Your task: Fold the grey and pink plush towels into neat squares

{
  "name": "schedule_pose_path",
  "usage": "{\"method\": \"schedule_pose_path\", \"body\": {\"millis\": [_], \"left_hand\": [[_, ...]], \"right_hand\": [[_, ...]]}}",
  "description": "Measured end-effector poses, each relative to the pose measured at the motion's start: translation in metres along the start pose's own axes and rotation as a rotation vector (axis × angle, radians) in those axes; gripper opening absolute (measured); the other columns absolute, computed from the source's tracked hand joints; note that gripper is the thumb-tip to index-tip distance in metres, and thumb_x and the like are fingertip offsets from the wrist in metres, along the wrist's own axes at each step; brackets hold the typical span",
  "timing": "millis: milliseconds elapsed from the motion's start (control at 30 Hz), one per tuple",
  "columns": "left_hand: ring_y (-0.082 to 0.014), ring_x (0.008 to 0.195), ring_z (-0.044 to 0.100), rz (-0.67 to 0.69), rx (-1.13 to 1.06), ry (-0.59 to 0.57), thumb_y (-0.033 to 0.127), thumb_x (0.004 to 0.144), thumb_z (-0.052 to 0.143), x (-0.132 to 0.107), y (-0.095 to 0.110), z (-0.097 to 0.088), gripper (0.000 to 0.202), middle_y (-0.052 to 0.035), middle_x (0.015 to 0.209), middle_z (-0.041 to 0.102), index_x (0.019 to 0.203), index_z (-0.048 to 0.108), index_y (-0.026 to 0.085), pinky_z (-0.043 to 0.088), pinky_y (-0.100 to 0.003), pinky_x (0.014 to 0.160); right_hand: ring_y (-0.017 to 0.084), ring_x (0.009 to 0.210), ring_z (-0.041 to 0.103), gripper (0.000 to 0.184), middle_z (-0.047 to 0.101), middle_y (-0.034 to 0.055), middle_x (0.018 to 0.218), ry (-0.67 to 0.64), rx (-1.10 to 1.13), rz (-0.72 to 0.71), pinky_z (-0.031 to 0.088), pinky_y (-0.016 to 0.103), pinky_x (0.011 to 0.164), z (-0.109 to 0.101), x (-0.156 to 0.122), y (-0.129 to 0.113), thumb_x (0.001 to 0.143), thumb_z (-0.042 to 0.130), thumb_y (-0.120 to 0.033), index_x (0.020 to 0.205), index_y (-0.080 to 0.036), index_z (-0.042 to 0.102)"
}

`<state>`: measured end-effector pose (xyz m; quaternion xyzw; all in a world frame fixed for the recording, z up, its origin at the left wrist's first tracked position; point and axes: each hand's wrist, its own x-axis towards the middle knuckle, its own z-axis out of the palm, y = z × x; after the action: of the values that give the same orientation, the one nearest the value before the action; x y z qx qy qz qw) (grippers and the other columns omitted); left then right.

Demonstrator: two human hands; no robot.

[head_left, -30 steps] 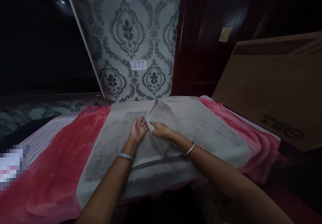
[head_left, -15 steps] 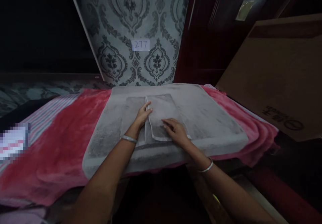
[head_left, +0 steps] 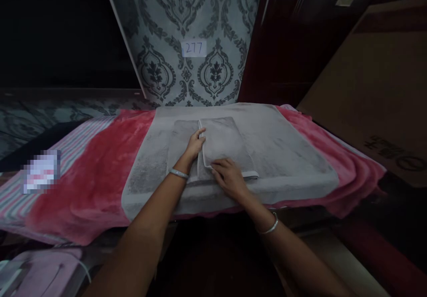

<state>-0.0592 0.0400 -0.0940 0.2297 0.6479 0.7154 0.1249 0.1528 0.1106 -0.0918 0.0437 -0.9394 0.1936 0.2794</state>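
A small grey towel [head_left: 223,140] lies partly folded on a larger grey towel [head_left: 287,150], which is spread over a red fleece blanket [head_left: 100,168]. My left hand [head_left: 194,145] rests flat along the fold line of the small towel, fingers stretched out. My right hand [head_left: 229,177] lies on the near edge of the folded flap, fingers spread and pressing down. Both wrists wear a thin silver bangle.
A patterned wallpaper panel [head_left: 187,34] with a paper label "277" [head_left: 194,48] stands behind. A large cardboard sheet [head_left: 376,92] leans at the right. A striped cloth [head_left: 50,154] lies at the left. A pink object [head_left: 40,270] sits at the lower left.
My right hand brought the lifted flap of the small towel down flat and now presses its near edge. My left hand turned palm-down onto the fold line. The view shifted downward.
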Motion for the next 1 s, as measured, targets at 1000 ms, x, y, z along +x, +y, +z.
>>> {"method": "schedule_pose_path", "body": {"millis": [1000], "left_hand": [[-0.0179, 0.062, 0.059, 0.037, 0.306, 0.067, 0.009, 0.057, 0.060, 0.100, 0.026, -0.008, 0.041, -0.0010, 0.065, 0.063, 0.095, 0.074, 0.016, 0.050, -0.029, 0.067]], "right_hand": [[0.020, 0.098, 0.061, 0.022, 0.074, 0.0042, 0.102, -0.261, 0.020, 0.106, 0.046, 0.032, 0.090, -0.001, 0.027, -0.029, 0.098, 0.052, -0.015, 0.100, -0.021, 0.073]]}}
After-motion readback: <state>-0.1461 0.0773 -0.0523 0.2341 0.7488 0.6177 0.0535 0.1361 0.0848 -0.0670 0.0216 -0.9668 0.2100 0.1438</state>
